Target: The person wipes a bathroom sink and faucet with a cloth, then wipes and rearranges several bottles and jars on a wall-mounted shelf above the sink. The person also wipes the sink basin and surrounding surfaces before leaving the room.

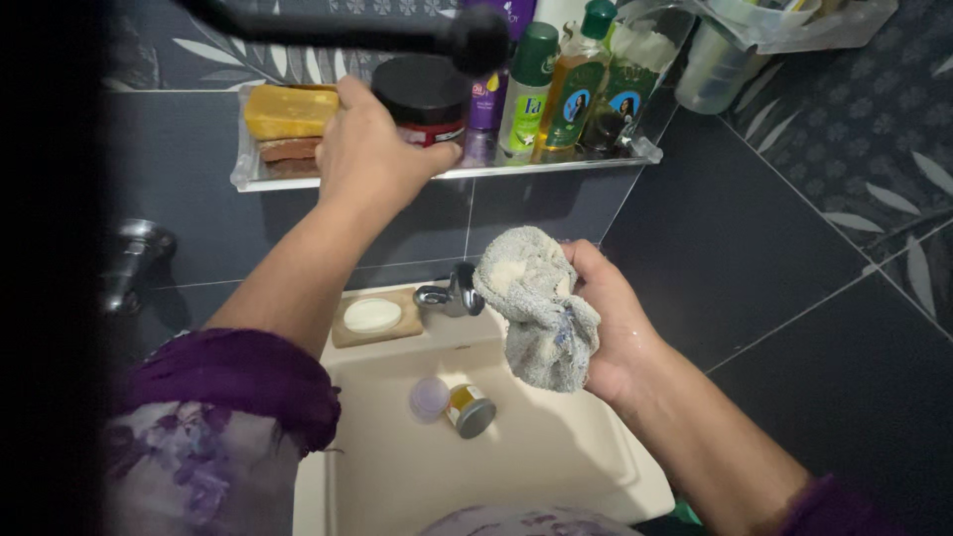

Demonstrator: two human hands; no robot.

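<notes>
The left hand (372, 149) wraps around a black-lidded red jar (427, 99) on the glass shelf (556, 167), beside green bottles (526, 94). The right hand (611, 323) squeezes a grey cloth (536, 303) above the sink (556, 447).

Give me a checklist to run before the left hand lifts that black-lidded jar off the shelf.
1. Left hand on the black-lidded jar: ok, fingers touch it.
2. Jar lifted: not ok, it sits on the glass shelf.
3. Lid on: ok.
4. Neighbouring purple bottle apart from jar: not ok, close beside.
5. Right hand holds the grey cloth: ok.
6. Sink free: not ok, a small jar lies inside.
</notes>
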